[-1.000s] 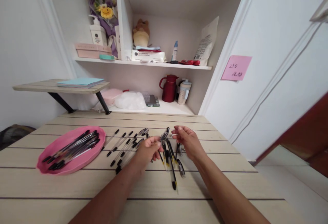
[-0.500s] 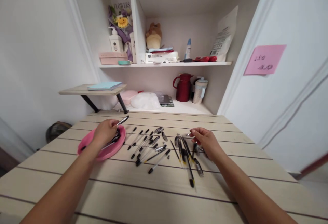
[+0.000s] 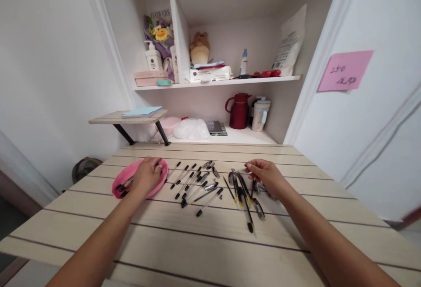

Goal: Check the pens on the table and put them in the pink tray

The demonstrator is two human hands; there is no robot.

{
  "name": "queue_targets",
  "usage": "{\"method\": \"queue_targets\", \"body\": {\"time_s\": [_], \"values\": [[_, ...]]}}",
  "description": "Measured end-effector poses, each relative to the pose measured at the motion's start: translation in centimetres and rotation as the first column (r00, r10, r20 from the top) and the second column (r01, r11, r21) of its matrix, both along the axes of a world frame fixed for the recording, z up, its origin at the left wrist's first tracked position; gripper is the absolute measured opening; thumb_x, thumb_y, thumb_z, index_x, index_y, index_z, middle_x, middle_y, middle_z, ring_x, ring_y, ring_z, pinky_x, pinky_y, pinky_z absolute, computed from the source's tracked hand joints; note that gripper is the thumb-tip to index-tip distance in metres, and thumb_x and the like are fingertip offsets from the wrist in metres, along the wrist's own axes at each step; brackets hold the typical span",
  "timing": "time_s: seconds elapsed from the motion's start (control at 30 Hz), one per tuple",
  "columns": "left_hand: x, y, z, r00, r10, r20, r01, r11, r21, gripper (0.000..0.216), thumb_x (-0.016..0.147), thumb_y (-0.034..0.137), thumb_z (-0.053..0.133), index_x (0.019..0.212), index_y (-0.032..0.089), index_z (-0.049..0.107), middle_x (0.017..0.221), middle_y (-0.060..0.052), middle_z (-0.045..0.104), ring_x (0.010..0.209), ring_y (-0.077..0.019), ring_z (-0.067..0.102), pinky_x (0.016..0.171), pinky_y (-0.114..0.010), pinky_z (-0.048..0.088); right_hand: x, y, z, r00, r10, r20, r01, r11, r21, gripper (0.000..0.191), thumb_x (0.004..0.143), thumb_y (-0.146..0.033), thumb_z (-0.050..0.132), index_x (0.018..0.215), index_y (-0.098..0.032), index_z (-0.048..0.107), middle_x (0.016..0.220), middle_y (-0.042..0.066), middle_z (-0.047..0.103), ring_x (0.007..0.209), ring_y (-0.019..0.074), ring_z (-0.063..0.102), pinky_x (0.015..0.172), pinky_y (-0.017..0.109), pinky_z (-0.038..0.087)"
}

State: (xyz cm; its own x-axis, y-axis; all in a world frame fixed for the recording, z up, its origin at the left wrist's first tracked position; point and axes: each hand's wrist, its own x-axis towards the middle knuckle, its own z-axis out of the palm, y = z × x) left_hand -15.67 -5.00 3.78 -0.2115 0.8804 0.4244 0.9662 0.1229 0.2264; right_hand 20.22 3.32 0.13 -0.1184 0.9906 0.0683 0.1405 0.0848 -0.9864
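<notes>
My left hand [image 3: 146,176] lies palm down in the pink oval tray [image 3: 163,177], fingers curled over the black pens [image 3: 122,186] in it. The dark end of one pen shows just past its fingertips. A loose spread of black pens [image 3: 196,185] lies on the table between my hands. My right hand [image 3: 265,174] hovers at the far end of a second pen cluster [image 3: 246,197], fingers pinched together; what they hold is too small to make out.
The wooden slatted table [image 3: 210,247] ends close at the front left. Behind it is a shelf unit with a red jug [image 3: 239,111] and a white cup [image 3: 261,114]. A small raised shelf [image 3: 108,120] carries a blue book. A pink note [image 3: 345,70] is stuck on the right wall.
My left hand carried a pen from the middle of the table to the pink tray and lowered it in. My right hand stayed by the right cluster. The view swung left.
</notes>
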Motion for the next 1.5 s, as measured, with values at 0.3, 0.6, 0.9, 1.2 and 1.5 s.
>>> {"method": "queue_targets", "body": {"time_s": [0.3, 0.6, 0.9, 1.2, 1.5], "values": [[14.2, -0.9, -2.2, 0.795, -0.587, 0.151, 0.602, 0.794, -0.081, 0.029, 0.078, 0.020, 0.040, 0.097, 0.018, 0.061, 0.097, -0.008, 0.059, 0.094, -0.0198, 0.050, 0.084, -0.032, 0.038, 1.1, -1.2, 2.5, 0.908, 0.162, 0.386, -0.193, 0.980, 0.042, 0.013, 0.067, -0.027, 0.054, 0.062, -0.016, 0.059, 0.055, 0.001, 0.061, 0.043, 0.0097, 0.052, 0.041, 0.020, 0.034], [18.3, -0.7, -2.9, 0.816, -0.567, 0.113, 0.577, 0.788, -0.215, 0.022, 0.072, 0.015, 0.045, 0.085, 0.020, 0.062, 0.083, -0.006, 0.061, 0.084, -0.0194, 0.052, 0.076, -0.030, 0.035, 2.7, -3.0, 1.3, 0.632, 0.100, 0.769, -0.228, 0.972, 0.061, 0.011, 0.066, -0.018, 0.053, 0.060, -0.017, 0.062, 0.055, 0.002, 0.061, 0.049, 0.0112, 0.053, 0.046, 0.021, 0.032], [15.9, -0.3, -2.3, 0.934, -0.358, 0.004, 0.338, 0.877, -0.341, 0.010, 0.068, 0.022, 0.051, 0.072, 0.020, 0.059, 0.075, -0.004, 0.062, 0.074, -0.0183, 0.055, 0.065, -0.027, 0.033, 1.4, -1.9, 0.0, 0.474, -0.009, 0.880, -0.285, 0.944, 0.163, 0.023, 0.062, -0.007, 0.048, 0.075, -0.021, 0.063, 0.079, 0.002, 0.063, 0.073, 0.0144, 0.055, 0.058, 0.022, 0.032], [15.9, 0.4, -3.8, 0.953, -0.300, -0.033, 0.269, 0.894, -0.358, 0.010, 0.067, 0.018, 0.047, 0.069, 0.020, 0.056, 0.073, -0.004, 0.062, 0.068, -0.0175, 0.054, 0.058, -0.026, 0.030, 2.3, -2.3, -1.1, 0.361, -0.026, 0.932, -0.489, 0.846, 0.213, 0.021, 0.069, -0.010, 0.047, 0.077, -0.022, 0.063, 0.082, 0.004, 0.058, 0.068, 0.0140, 0.054, 0.059, 0.023, 0.032], [15.2, 0.2, -3.3, 0.892, -0.291, 0.345, 0.366, 0.914, -0.175, 0.004, 0.065, 0.020, 0.049, 0.066, 0.020, 0.053, 0.063, 0.001, 0.059, 0.060, -0.0130, 0.052, 0.055, -0.023, 0.033, 2.3, -2.5, -0.4, 0.320, -0.160, 0.934, -0.508, 0.803, 0.311, 0.018, 0.079, -0.014, 0.040, 0.082, -0.018, 0.056, 0.085, 0.005, 0.055, 0.066, 0.0133, 0.052, 0.058, 0.024, 0.031]]}}
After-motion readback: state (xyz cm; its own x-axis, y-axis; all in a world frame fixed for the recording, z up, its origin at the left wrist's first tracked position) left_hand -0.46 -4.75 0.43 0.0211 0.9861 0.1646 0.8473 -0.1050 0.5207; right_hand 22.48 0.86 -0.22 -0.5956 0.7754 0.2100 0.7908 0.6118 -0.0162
